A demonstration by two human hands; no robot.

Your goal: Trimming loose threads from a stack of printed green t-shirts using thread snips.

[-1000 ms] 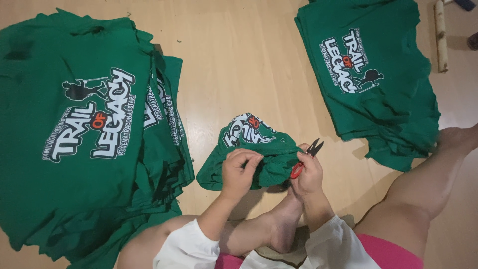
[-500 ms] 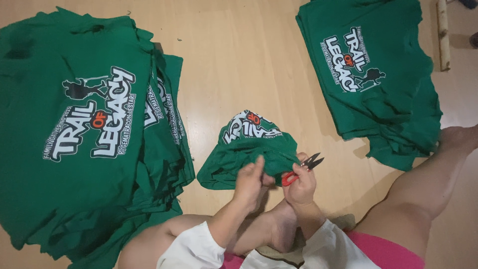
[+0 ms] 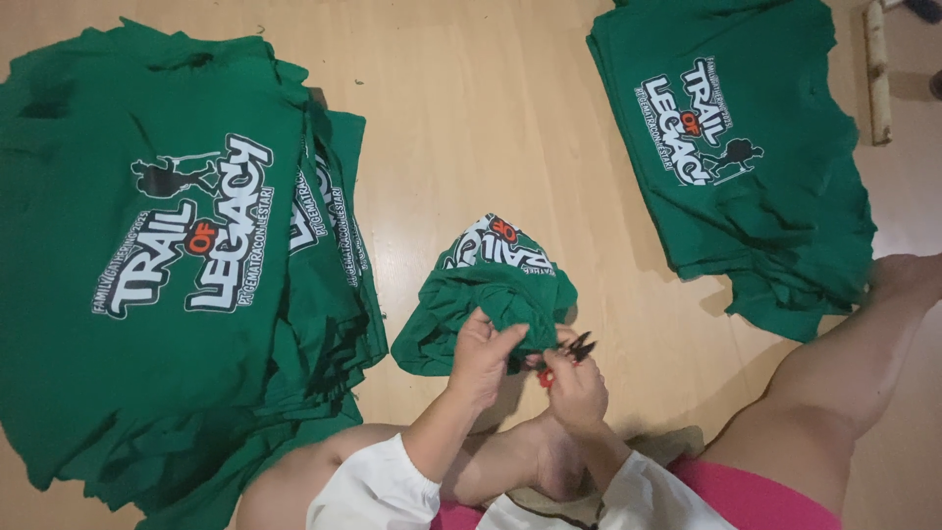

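A bunched green printed T-shirt (image 3: 486, 290) lies on the wooden floor in front of me. My left hand (image 3: 483, 355) pinches the near edge of its fabric. Right beside it, my right hand (image 3: 574, 385) holds small red-handled snips (image 3: 567, 355), whose dark blades point up and right, close to the shirt's hem. The two hands nearly touch.
A large stack of green printed T-shirts (image 3: 186, 265) spreads over the left floor. Another stack (image 3: 731, 157) lies at the upper right. My bare legs (image 3: 854, 363) fold around the work spot. A pale wooden stick (image 3: 876, 69) lies at the far right.
Both hands have drawn slightly toward me along the shirt's near edge. The left hand's fingers have closed on the fabric, and the snips sit lower, closer to the hem.
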